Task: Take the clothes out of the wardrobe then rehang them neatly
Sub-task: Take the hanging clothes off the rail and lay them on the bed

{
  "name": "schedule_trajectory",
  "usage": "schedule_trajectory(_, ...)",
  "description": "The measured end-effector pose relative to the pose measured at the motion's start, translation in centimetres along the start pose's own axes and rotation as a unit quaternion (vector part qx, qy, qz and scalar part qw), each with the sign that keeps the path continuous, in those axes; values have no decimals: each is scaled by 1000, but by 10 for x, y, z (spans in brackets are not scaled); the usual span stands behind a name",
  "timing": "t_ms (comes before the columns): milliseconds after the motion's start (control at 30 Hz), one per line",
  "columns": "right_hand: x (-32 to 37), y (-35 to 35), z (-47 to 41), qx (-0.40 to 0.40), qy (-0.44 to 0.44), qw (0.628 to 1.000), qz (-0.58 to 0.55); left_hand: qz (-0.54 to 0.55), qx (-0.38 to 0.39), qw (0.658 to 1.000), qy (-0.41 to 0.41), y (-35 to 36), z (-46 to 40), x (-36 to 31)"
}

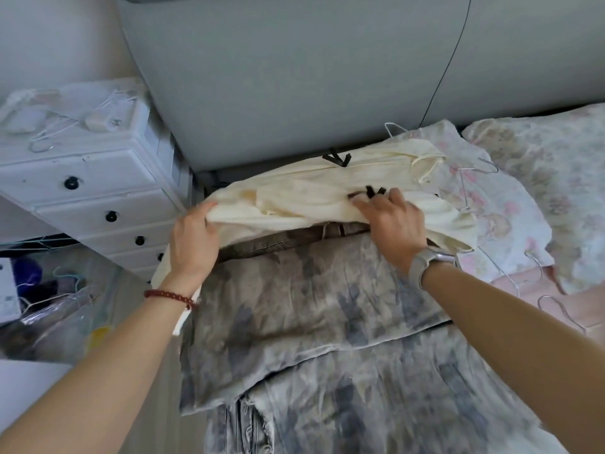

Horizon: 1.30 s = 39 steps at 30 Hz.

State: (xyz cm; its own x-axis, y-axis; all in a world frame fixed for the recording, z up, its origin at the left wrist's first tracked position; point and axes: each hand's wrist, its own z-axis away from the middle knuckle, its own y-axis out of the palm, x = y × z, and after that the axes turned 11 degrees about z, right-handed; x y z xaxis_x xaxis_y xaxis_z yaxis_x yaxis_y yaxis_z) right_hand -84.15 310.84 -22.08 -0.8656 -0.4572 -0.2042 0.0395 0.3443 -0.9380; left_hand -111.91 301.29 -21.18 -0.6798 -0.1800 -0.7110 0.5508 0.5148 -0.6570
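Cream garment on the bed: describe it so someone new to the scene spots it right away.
Start at the grey padded headboard; the bed runs down from its base. Across the head of the bed, right of the white drawer unit, lies the cream garment, gripped by the left hand at its edge, the right hand on top. Unlike the grey mottled jeans below it, it is plain, with small dark bows.
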Motion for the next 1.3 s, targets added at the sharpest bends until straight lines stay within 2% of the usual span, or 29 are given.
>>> schedule_trajectory(67,-2,-6,-12,-66,63,996,11,-42,19,997,64,4,-11,2)
schedule_trajectory(100,-2,-8,-15,-71,81,994,13,-88,72,992,61,7,-12,8)
schedule_trajectory(133,0,-8,-15,-21,81,996,23,-143,152,978,30,12,-10,15)
schedule_trajectory(167,6,-4,-12,60,71,995,28,-202,242,949,-23,16,-3,24)
schedule_trajectory(200,13,4,-6,142,60,988,25,-236,320,914,-83,21,5,33)
schedule_trajectory(233,21,10,3,206,52,977,30,-228,364,893,-135,25,15,40)
schedule_trajectory(267,27,16,11,231,53,971,38,-201,372,891,-168,28,25,43)
schedule_trajectory(300,33,17,17,223,54,972,47,-177,347,906,-168,28,34,45)
schedule_trajectory(367,41,10,28,132,23,989,60,-183,232,953,-69,24,53,43)
schedule_trajectory(433,50,8,41,-6,-85,995,45,-184,151,969,62,23,68,44)
schedule_trajectory(467,56,11,50,-44,-147,987,43,-167,138,970,108,23,76,46)
schedule_trajectory(500,63,13,57,-43,-189,980,41,-152,154,967,133,25,81,47)
schedule_trajectory(533,68,15,62,6,-197,980,35,-145,182,964,131,28,85,48)
schedule_trajectory(633,73,29,67,194,-110,975,7,-178,288,940,49,45,98,56)
schedule_trajectory(667,74,33,67,226,-96,969,9,-200,300,932,39,51,105,59)
schedule_trajectory(867,107,20,123,295,-45,954,-26,-203,279,939,4,52,159,47)
schedule_trajectory(1067,123,-24,214,390,-31,916,-89,-239,354,904,0,15,225,30)
schedule_trajectory(1167,120,-58,251,379,3,917,-126,-222,348,911,-9,-11,251,12)
schedule_trajectory(1300,111,-116,306,347,74,922,-155,-234,322,917,22,-51,291,-28)
